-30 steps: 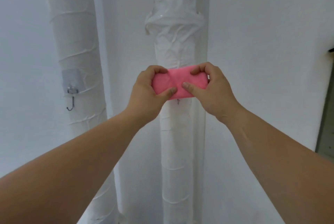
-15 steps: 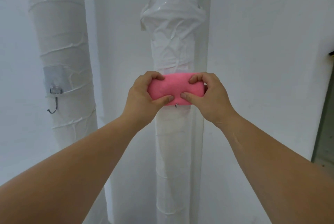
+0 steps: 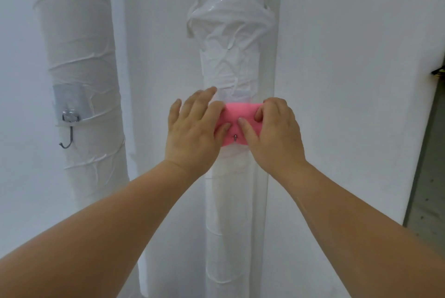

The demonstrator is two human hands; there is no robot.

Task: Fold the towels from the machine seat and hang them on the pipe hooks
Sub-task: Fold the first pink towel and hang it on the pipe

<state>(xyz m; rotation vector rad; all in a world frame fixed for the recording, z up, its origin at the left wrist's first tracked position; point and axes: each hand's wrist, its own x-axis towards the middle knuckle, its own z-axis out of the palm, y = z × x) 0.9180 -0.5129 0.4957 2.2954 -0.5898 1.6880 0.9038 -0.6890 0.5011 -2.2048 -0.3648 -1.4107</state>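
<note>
A folded pink towel (image 3: pixel 237 114) lies against the white wrapped middle pipe (image 3: pixel 231 57), draped over a small metal hook whose tip (image 3: pixel 235 138) pokes out below it. My right hand (image 3: pixel 272 134) pinches the towel's right end between thumb and fingers. On the towel's left end rests my left hand (image 3: pixel 195 129), thumb touching the cloth, fingers spread and lifted toward the pipe. Most of the towel's left part is hidden behind that hand.
A second white wrapped pipe (image 3: pixel 79 69) stands at the left with a bare metal hook (image 3: pixel 68 131) on a grey pad. White walls lie behind both pipes. A dark grey door edge (image 3: pixel 431 153) runs down the far right.
The towel has gone down onto the middle pipe's hook, whose tip now shows in front of the cloth. My left hand's fingers have opened and spread off the towel.
</note>
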